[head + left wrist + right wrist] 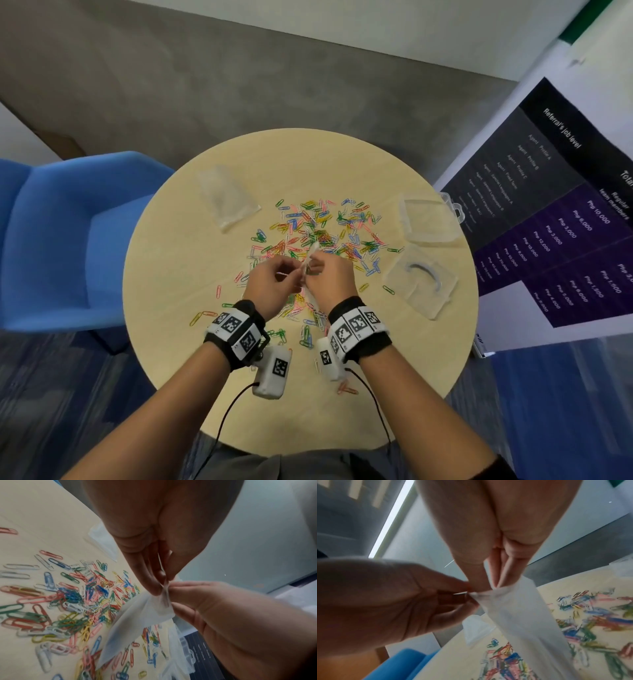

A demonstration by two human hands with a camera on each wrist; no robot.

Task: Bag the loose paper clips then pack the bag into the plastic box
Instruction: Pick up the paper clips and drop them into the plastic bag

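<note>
Many coloured paper clips (318, 236) lie scattered over the middle of the round table (178, 260). Above them both hands hold a small clear plastic bag (137, 618) by its top edge. My left hand (274, 279) pinches one side of the bag mouth, and my right hand (325, 274) pinches the other side. The bag (522, 615) hangs down from the fingertips, and no clips show inside it. An open clear plastic box (428, 219) lies at the table's right side, with its lid (423, 281) nearer to me.
A stack of spare clear bags (227, 195) lies at the table's back left. A blue chair (61, 233) stands to the left. A banner stand (561, 212) is close on the right. Grey floor lies beyond the table.
</note>
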